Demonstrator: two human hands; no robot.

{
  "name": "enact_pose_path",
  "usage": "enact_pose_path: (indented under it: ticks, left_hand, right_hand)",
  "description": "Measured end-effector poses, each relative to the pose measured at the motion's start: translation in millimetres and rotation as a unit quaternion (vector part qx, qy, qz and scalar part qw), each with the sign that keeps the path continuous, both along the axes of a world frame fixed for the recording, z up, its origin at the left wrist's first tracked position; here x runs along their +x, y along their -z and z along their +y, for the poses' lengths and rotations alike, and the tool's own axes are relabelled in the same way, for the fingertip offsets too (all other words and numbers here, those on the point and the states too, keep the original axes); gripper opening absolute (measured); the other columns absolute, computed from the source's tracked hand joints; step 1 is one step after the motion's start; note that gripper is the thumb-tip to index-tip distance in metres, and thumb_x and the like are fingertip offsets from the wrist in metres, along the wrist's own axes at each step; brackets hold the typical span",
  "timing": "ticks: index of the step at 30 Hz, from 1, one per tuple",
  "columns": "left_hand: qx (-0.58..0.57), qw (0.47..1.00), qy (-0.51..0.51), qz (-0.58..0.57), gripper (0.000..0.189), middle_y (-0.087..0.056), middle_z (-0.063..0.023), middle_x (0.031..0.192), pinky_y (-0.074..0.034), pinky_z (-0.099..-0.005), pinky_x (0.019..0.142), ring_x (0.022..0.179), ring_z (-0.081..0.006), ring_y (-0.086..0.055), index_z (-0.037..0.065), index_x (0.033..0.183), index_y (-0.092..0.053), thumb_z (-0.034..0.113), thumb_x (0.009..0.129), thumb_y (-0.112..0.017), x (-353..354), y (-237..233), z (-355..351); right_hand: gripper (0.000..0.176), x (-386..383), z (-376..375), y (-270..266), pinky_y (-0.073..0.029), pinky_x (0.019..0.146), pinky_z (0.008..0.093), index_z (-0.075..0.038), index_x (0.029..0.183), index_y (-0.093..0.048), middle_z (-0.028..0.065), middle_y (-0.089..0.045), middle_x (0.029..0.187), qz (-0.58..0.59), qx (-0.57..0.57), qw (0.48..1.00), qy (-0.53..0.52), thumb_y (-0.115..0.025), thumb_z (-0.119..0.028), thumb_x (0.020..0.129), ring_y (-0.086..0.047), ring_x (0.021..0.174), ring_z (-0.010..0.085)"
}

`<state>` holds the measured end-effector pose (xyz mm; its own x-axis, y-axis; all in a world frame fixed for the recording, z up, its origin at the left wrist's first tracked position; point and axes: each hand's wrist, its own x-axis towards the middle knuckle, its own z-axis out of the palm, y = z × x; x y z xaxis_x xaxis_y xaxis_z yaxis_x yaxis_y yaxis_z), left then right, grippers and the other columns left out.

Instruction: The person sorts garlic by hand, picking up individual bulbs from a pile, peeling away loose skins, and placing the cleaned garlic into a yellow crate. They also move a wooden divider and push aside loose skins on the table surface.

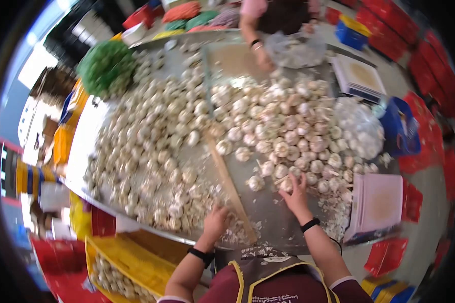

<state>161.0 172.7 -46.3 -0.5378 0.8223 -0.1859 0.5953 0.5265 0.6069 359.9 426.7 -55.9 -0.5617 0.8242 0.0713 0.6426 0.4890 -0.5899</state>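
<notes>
My right hand (297, 198) reaches to the near edge of a big heap of garlic bulbs (293, 126), its fingers closed around one garlic bulb (286, 185). On the other side of a wooden strip (227, 184), my left hand (216, 222) is curled shut low over loose garlic skins and bulbs. Whatever the left fingers hold, if anything, is hidden. A single garlic bulb (256, 183) lies on the metal table (253, 207) between my hands. Many more bulbs (151, 121) cover the table's left half.
Across the table, another person's hand (264, 59) is by a clear plastic bag (296, 50). At right are a bag of garlic (359, 129), a blue basket (400, 126) and two scales (376, 202). A green net bag (105, 68) sits far left; a yellow crate (136, 257) stands below.
</notes>
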Motion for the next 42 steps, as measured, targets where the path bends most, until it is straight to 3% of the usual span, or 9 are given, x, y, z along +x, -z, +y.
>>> enact_pose_path:
  ticks: [8,11,16,17,25,27,34,38,42]
  left_hand:
    - [-0.089,0.988,-0.128,0.005,0.023,-0.057,-0.0131,0.1,-0.051,-0.0459,0.073,0.089,-0.0376,-0.06,0.012,0.096,-0.063,0.014,0.073,-0.062,16.0,-16.5,-40.7]
    - [-0.032,0.988,-0.145,0.04,0.044,-0.053,-0.0142,0.115,-0.051,-0.0443,0.075,0.093,-0.0377,-0.06,0.011,0.113,-0.057,0.015,0.07,-0.067,21.6,-38.3,-33.6]
    - [0.045,0.983,-0.171,0.044,0.053,-0.048,-0.0177,0.125,-0.051,-0.0419,0.078,0.098,-0.0391,-0.059,0.009,0.123,-0.052,0.014,0.073,-0.069,27.8,-47.3,-42.0]
    - [0.065,0.982,-0.171,0.057,0.053,-0.048,-0.0181,0.124,-0.051,-0.0419,0.078,0.098,-0.0392,-0.059,0.009,0.124,-0.051,0.014,0.074,-0.069,26.6,-41.3,-49.5]
    - [0.068,0.978,-0.186,0.061,0.045,-0.053,-0.0138,0.12,-0.053,-0.0366,0.067,0.084,-0.0305,-0.064,0.008,0.119,-0.054,0.012,0.076,-0.068,25.2,-29.6,-56.1]
    - [0.073,0.975,-0.197,0.072,0.041,-0.055,-0.0131,0.118,-0.054,-0.0358,0.065,0.08,-0.0295,-0.064,0.008,0.116,-0.056,0.012,0.076,-0.068,21.7,-27.3,-54.8]
    - [0.037,0.974,-0.197,0.106,0.028,-0.061,-0.0101,0.103,-0.054,-0.0407,0.063,0.078,-0.0316,-0.065,0.008,0.102,-0.061,0.018,0.076,-0.067,26.5,-18.7,-62.9]
    - [0.022,0.977,-0.184,0.103,0.027,-0.061,-0.01,0.101,-0.052,-0.0421,0.063,0.078,-0.0319,-0.064,0.009,0.102,-0.059,0.023,0.08,-0.064,24.4,-25.5,-62.2]
    - [-0.019,0.979,-0.195,0.061,0.025,-0.06,-0.0103,0.098,-0.052,-0.0419,0.064,0.079,-0.0323,-0.063,0.01,0.104,-0.059,0.023,0.083,-0.061,20.3,-32.0,-60.8]
  right_hand:
    - [0.087,-23.7,36.9,-8.4,-0.042,0.098,0.0499,-0.028,0.144,-0.03,0.0279,-0.022,0.146,-0.056,-0.108,0.992,0.03,-0.081,-0.026,0.073,-0.035,0.129,0.0495]
    - [0.092,-16.0,42.1,-16.1,-0.041,0.099,0.0493,-0.025,0.146,-0.026,0.0248,-0.024,0.147,-0.058,-0.136,0.989,0.032,-0.081,-0.025,0.073,-0.031,0.133,0.046]
    - [0.073,15.4,61.5,-26.9,-0.052,0.082,0.0391,-0.014,0.141,-0.039,0.016,-0.046,0.136,-0.027,-0.106,0.993,-0.052,-0.074,-0.024,0.077,-0.064,0.098,0.0255]
    - [0.055,13.3,61.1,-45.6,-0.051,0.082,0.0379,-0.012,0.129,-0.051,0.0132,-0.058,0.122,-0.026,-0.115,0.993,-0.002,-0.069,-0.03,0.08,-0.059,0.107,0.0275]
    - [0.049,-29.3,138.7,-11.5,-0.052,0.072,0.0358,-0.004,0.12,-0.057,0.0141,-0.067,0.101,0.099,-0.195,0.973,0.079,-0.067,-0.034,0.082,-0.067,0.081,0.0207]
    - [0.054,-73.4,153.9,-15.5,-0.05,0.08,0.0403,0.002,0.117,-0.056,0.0195,-0.067,0.099,0.144,-0.365,0.905,0.167,-0.068,-0.037,0.081,-0.065,0.09,0.0291]
    - [0.073,-111.4,181.1,18.8,-0.042,0.096,0.0458,0.011,0.117,-0.049,0.0302,-0.057,0.116,-0.003,-0.054,0.993,0.1,-0.069,-0.048,0.079,-0.055,0.11,0.0423]
    - [0.053,-113.5,185.8,2.9,-0.051,0.065,0.0342,0.001,0.116,-0.049,0.0146,-0.062,0.096,0.026,-0.296,0.947,0.121,-0.069,-0.037,0.085,-0.063,0.084,0.0196]
    - [0.059,-100.6,150.7,-0.3,-0.048,0.06,0.0278,-0.003,0.135,-0.04,0.0075,-0.06,0.094,0.11,-0.266,0.948,0.135,-0.066,-0.029,0.089,-0.058,0.077,0.0136]
